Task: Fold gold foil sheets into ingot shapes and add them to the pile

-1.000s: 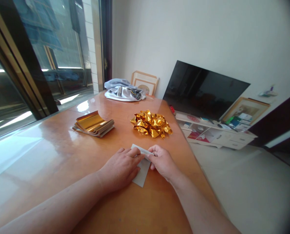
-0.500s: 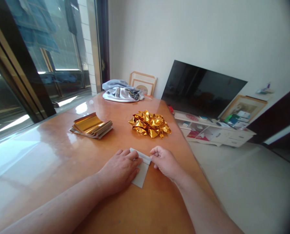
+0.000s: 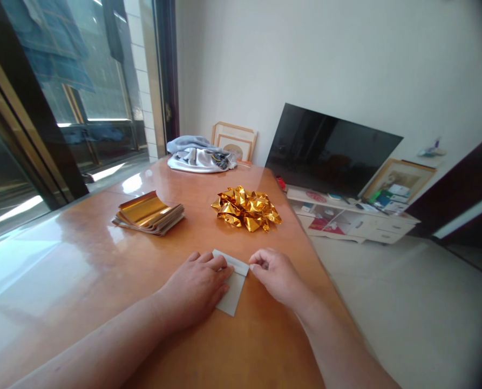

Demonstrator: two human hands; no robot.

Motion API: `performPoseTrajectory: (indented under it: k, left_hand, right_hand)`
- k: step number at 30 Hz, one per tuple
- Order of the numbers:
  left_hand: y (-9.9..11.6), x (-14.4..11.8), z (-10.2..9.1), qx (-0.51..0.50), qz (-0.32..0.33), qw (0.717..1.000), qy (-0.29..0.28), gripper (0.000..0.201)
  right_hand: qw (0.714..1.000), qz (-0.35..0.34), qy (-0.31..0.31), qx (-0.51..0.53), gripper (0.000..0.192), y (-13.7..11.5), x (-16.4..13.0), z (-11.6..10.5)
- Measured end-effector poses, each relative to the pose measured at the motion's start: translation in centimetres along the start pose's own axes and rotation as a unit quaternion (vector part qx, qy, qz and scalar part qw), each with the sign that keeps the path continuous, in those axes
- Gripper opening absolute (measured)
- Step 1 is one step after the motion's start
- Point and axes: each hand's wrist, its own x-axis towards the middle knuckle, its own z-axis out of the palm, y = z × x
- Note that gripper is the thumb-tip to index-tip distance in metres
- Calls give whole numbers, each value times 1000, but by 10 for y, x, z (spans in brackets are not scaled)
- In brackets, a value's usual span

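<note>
A pale grey sheet of paper (image 3: 233,294) lies on the wooden table (image 3: 224,356), with a strip folded over along its far edge. My left hand (image 3: 198,283) rests across the sheet's left part, its fingers laid over the paper and covering some of it. At the right end of the folded strip, my right hand (image 3: 279,278) is closed, thumb and forefinger pinched at the corner. Beyond the hands sits a pile of shiny gold folded paper pieces (image 3: 249,208). To its left is a stack of gold foil paper sheets (image 3: 147,210), the top ones curling upward.
A bundle of light blue and silvery cloth (image 3: 200,154) lies at the table's far end, before leaning picture frames (image 3: 235,140). On the right stands a low white cabinet (image 3: 370,224) with a large television (image 3: 332,151). Glass doors (image 3: 103,97) line the left.
The whole view has shifted slightly. My right hand's fingertips have edged a little outward at the sheet's corner. My left hand stays on the paper.
</note>
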Motion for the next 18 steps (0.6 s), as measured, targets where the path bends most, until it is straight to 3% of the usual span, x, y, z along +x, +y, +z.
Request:
performPoseTrajectory:
  k: [3, 5, 11, 18]
  left_hand:
    - [0, -1, -1, 3, -2, 1000, -2, 27]
    - [0, -2, -1, 2, -3, 1000, -3, 27]
    - [2, -4, 0, 0, -13, 1000, -6, 32]
    - [3, -7, -2, 0, -56, 998, -8, 40]
  right_hand:
    - [990, -105, -35, -85, 17, -16, -8, -4]
    - [977, -138, -77, -145, 20, -27, -14, -6]
    - [949, -119, -130, -261, 21, -47, -32, -7]
    - [948, -97, -134, -272, 21, -50, -34, -6]
